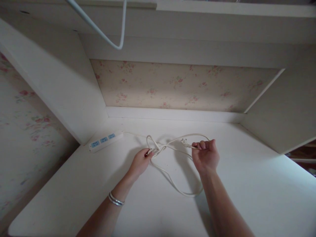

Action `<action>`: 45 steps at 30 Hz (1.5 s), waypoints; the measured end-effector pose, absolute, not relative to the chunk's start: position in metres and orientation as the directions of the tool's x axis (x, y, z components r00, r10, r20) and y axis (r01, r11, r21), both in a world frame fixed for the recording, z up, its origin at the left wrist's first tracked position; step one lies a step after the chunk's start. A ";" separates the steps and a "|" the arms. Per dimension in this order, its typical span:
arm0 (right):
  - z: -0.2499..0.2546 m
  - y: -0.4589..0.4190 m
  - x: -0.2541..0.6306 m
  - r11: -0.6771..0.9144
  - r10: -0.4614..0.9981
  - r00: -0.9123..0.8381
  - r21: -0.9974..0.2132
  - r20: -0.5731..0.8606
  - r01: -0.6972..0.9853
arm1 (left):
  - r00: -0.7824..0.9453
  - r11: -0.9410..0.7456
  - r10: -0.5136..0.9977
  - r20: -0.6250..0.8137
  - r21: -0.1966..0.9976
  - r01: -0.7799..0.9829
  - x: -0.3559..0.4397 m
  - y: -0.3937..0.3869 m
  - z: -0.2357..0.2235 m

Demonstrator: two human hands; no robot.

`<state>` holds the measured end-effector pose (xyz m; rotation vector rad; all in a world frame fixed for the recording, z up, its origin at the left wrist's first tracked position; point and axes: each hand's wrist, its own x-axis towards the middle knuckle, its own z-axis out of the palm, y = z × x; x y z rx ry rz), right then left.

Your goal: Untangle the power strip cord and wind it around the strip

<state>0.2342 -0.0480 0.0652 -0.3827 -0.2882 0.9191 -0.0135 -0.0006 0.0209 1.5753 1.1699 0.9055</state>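
A white power strip (105, 141) with blue socket faces lies at the left of the white desk. Its cream cord (170, 179) runs right into a loose knot and loops over the desk top. My left hand (141, 161) is closed on the cord beside the crossing strands. Palm up, my right hand (205, 154) curls its fingers around the cord just behind the plug (185, 143), which sticks out to the left of the fingers. Parts of the cord are hidden inside both hands and behind the right arm.
The desk top (153, 214) spreads below, with white side panels (59, 79) at left and right. Floral wallpaper (177, 85) shows behind it. Overhead are a shelf (187, 23) and a hanging bent pale rod (106, 38).
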 end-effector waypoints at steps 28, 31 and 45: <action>0.042 -0.046 0.213 0.429 0.737 0.621 -0.895 0.265 -0.127 | -0.045 -0.354 0.926 0.376 0.902 0.249 -0.025 0.007 0.024; 0.038 -0.049 0.214 0.362 0.757 0.568 -0.931 0.324 0.049 | -0.074 -0.367 0.915 0.397 0.893 0.260 -0.024 0.005 0.025; 0.037 -0.051 0.211 0.319 0.792 0.086 -0.529 0.605 0.786 | -0.089 -0.376 0.909 0.407 0.893 0.248 -0.030 0.011 0.022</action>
